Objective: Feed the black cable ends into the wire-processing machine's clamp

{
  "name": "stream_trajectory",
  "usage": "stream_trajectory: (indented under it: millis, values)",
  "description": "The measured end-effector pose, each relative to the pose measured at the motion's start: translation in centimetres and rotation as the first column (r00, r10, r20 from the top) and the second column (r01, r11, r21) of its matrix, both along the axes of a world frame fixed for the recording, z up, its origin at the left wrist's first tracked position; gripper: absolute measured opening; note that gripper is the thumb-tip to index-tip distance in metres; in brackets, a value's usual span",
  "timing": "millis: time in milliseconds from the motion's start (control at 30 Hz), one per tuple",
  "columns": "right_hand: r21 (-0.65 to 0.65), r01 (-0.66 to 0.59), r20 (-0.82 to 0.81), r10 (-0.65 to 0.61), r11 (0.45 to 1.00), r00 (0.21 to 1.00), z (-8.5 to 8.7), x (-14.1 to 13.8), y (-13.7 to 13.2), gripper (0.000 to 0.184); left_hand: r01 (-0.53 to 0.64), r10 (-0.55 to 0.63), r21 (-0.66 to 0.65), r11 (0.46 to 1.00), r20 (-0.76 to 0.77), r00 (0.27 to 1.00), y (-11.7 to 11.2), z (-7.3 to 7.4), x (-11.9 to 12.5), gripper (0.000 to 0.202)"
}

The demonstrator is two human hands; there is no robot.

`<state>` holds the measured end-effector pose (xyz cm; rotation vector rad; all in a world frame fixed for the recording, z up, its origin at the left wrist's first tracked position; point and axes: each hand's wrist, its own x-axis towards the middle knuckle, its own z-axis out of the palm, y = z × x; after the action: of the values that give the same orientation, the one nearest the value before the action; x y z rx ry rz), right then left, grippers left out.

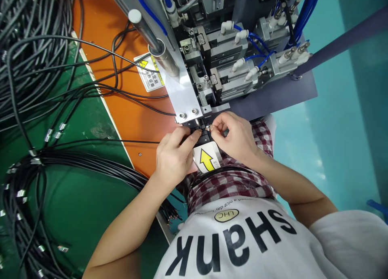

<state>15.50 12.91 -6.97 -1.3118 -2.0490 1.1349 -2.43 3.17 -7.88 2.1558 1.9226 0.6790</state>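
My left hand point(174, 154) is closed, its fingers pinching a thin black cable point(106, 141) that runs in from the left, right at the black fixture point(202, 137) at the front of the machine. My right hand point(235, 135) is closed too, pinching a small metal cable end point(208, 127) at the same fixture. Just below the two hands sits a white label with a yellow arrow point(206, 158). The cable tip itself is mostly hidden by my fingers.
The grey machine point(218, 61) with blue air hoses and cylinders rises behind the hands. A yellow-and-white warning sticker point(149, 72) lies on the orange board point(121, 109). Bundles of black cables with metal ferrules point(30, 170) cover the green mat at left. Teal floor lies at right.
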Motion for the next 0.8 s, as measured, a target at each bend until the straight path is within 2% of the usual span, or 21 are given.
stream_trajectory:
  millis: [67,100,133,200,233,267,300,400,533,800]
  values:
    - [-0.087,0.015,-0.035,-0.018,0.996,0.999,-0.2,0.1,0.3,0.007,0.010,-0.009,0.027,1.000,-0.057,0.998,0.1,0.1,0.0,0.032]
    - [-0.189,0.007,-0.086,-0.024,0.982,0.996,-0.5,0.2,0.6,0.007,0.015,-0.012,0.040,0.999,-0.072,0.997,0.1,0.2,0.1,0.032]
    - [-0.314,-0.018,-0.153,-0.031,0.949,0.988,-0.8,0.4,0.8,0.008,0.019,-0.016,0.048,0.999,-0.074,0.997,0.2,0.3,0.1,0.031]
    - [-0.533,-0.096,-0.286,-0.072,0.840,0.956,-1.5,0.9,1.3,0.016,0.023,-0.020,0.048,0.999,-0.046,0.999,0.4,0.4,0.1,0.031]
    - [-0.598,-0.124,-0.330,-0.102,0.792,0.939,-1.8,1.2,1.5,0.020,0.021,-0.020,0.043,0.999,-0.026,0.999,0.4,0.4,0.1,0.031]
    - [-0.630,-0.129,-0.352,-0.134,0.766,0.926,-2.1,1.5,1.6,0.024,0.018,-0.018,0.035,0.999,-0.009,1.000,0.4,0.4,0.1,0.031]
    - [-0.638,-0.116,-0.357,-0.159,0.762,0.920,-2.2,1.7,1.6,0.027,0.014,-0.014,0.027,1.000,0.005,1.000,0.4,0.4,0.1,0.031]
    - [-0.602,-0.080,-0.342,-0.166,0.795,0.925,-2.2,1.7,1.3,0.030,0.006,-0.006,0.008,1.000,0.035,0.999,0.4,0.3,0.0,0.032]
    - [-0.538,-0.092,-0.346,-0.119,0.838,0.931,-2.2,0.9,0.8,0.025,0.000,0.000,0.000,1.000,0.049,0.999,0.4,0.3,0.0,0.033]
    - [-0.487,-0.059,-0.350,-0.133,0.871,0.927,-2.2,0.5,0.6,0.018,0.003,-0.003,0.004,1.000,0.084,0.996,0.5,0.3,0.0,0.032]
